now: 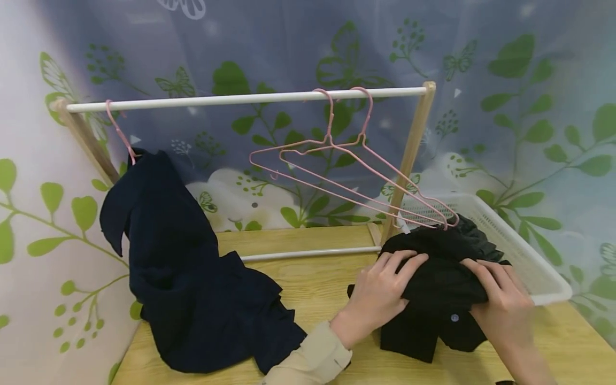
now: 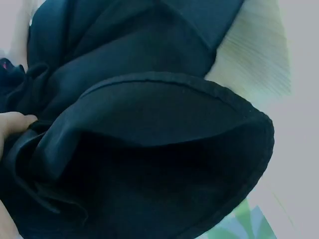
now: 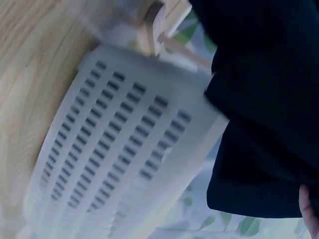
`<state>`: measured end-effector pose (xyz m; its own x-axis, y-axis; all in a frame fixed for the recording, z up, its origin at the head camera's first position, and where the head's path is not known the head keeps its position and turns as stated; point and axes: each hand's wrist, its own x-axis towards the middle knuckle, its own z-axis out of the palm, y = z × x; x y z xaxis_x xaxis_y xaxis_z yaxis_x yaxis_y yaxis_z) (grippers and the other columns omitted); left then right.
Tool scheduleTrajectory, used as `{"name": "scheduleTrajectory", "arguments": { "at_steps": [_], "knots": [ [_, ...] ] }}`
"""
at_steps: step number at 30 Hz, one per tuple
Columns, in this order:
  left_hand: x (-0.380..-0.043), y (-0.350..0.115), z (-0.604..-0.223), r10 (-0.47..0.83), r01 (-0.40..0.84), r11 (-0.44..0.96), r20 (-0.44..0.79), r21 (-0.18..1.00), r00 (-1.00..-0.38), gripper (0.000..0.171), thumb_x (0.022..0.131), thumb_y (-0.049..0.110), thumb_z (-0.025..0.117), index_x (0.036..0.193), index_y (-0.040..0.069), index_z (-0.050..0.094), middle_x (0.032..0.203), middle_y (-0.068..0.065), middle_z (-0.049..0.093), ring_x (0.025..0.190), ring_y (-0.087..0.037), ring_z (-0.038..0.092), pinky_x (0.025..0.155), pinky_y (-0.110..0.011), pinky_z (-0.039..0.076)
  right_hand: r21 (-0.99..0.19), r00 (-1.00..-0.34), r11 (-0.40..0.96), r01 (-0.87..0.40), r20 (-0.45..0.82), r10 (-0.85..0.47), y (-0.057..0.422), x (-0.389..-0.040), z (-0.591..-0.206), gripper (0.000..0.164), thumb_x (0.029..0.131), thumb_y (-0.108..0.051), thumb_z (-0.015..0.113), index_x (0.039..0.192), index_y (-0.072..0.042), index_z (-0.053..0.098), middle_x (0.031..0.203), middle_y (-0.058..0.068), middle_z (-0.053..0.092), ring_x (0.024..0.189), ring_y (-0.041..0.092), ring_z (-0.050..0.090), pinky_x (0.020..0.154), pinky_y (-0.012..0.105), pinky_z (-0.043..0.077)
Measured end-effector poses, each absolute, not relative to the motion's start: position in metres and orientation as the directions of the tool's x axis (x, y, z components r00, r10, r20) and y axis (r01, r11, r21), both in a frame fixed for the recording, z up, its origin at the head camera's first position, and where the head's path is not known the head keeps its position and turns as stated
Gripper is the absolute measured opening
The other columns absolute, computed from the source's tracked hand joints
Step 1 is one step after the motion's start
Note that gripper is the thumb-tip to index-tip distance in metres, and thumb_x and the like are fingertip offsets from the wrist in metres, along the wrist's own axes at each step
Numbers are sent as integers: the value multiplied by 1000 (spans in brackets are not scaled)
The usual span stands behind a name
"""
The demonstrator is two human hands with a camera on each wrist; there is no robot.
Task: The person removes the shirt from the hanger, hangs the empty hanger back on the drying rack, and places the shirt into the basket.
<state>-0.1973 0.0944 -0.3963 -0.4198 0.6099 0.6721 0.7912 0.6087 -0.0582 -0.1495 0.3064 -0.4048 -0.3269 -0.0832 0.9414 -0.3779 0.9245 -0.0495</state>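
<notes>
A black garment with a small button low on its front is bunched between both hands, above the table's right side. My left hand grips its left side, the fingertips curled over the cloth. On the garment's right side my right hand holds the fabric between fingers and thumb. In the left wrist view an open, hemmed end of the black cloth gapes toward the camera. Folds fill the right of the right wrist view, where only a fingertip shows.
A white rack bar carries two bare pink hangers at right. At left a dark navy garment hangs from another pink hanger and spreads over the wooden table. A white perforated basket stands behind the right hand with dark cloth at its edge.
</notes>
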Motion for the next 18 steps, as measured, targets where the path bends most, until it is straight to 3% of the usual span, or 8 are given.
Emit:
{"name": "scheduleTrajectory", "arguments": {
  "at_steps": [2,4,5,7,11,18],
  "knots": [
    [-197,105,-395,619,794,604,664,-61,-420,96,60,35,85,141,21,35,131,1,47,101,-12,55,66,-18,51,-83,-342,932,-352,939,-45,316,-151,-405,31,90,-28,50,101,-6,69,86,17,62,75,37,54,89,23,41],
    [-197,115,-395,630,802,594,655,-60,-417,95,64,33,84,142,21,32,133,0,45,102,-12,55,72,-18,51,-109,-337,941,-320,942,-6,326,-153,-406,33,91,-30,50,100,-6,69,84,17,62,74,38,54,80,30,43],
    [-198,120,-395,635,808,586,652,-58,-414,93,66,31,82,143,20,31,134,0,44,102,-12,55,75,-18,50,-123,-335,943,-308,942,13,331,-154,-407,33,91,-31,50,100,-5,69,84,17,62,74,39,54,83,27,43],
    [-198,130,-396,649,815,575,643,-63,-408,90,71,28,79,144,19,28,136,-1,42,104,-12,55,79,-18,49,-147,-334,948,-281,941,48,340,-157,-409,27,90,-25,53,98,-5,69,83,18,62,74,39,55,76,32,43],
    [-201,150,-401,669,825,560,628,-75,-398,87,79,25,73,147,16,20,141,-5,37,109,-13,54,88,-18,45,-200,-337,947,-252,935,108,359,-164,-409,20,88,-18,59,97,-4,69,85,20,62,77,41,56,83,26,43],
    [-214,182,-411,649,821,567,649,-63,-398,83,87,15,63,149,16,8,150,-7,22,122,-15,46,95,-19,41,-238,-369,948,-211,918,149,389,-182,-403,20,90,-16,57,102,-3,68,89,23,61,79,43,53,72,51,38]
  ]
}}
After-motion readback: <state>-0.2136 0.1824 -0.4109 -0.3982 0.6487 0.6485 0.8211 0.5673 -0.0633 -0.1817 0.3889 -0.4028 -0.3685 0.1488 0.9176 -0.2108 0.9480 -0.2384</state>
